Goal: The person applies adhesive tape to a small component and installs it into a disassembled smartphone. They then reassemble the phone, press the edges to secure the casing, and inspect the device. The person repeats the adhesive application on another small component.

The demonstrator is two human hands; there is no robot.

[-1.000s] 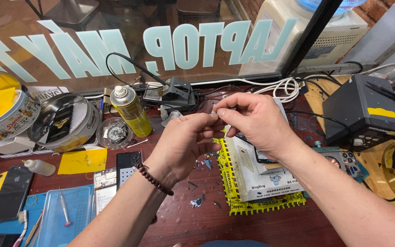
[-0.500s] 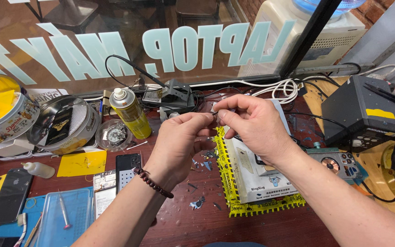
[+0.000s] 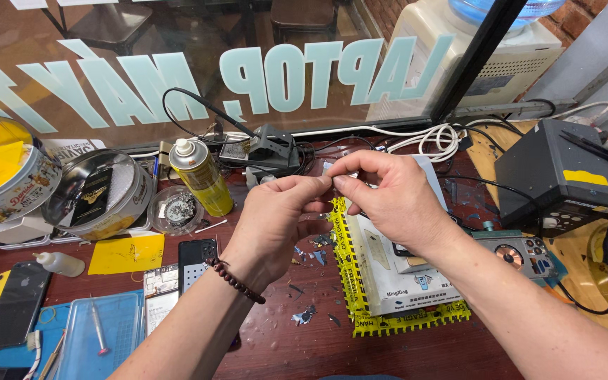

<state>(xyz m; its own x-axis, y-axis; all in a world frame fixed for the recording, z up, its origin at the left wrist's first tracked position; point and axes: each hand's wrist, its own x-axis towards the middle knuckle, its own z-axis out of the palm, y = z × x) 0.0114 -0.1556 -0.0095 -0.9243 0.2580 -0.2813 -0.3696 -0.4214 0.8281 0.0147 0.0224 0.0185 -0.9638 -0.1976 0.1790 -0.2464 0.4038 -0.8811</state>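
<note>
We've got both hands up over the yellow-edged work mat: left hand and right hand pinching one tiny pale strip between fingertips. Looks mid-job; too small to tell more.

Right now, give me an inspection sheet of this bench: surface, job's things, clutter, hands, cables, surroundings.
Surface: dark red bench top, scattered with small scraps.
Job's things: tiny item, too small to identify, pinched between both hands.
Clutter: spray can, round tins, black phone, yellow-edged mat.
Hands: left hand and right hand meet fingertip to fingertip above the mat.
Cables: white cable coil.
Surroundings: lettered glass pane, black station box.
</note>
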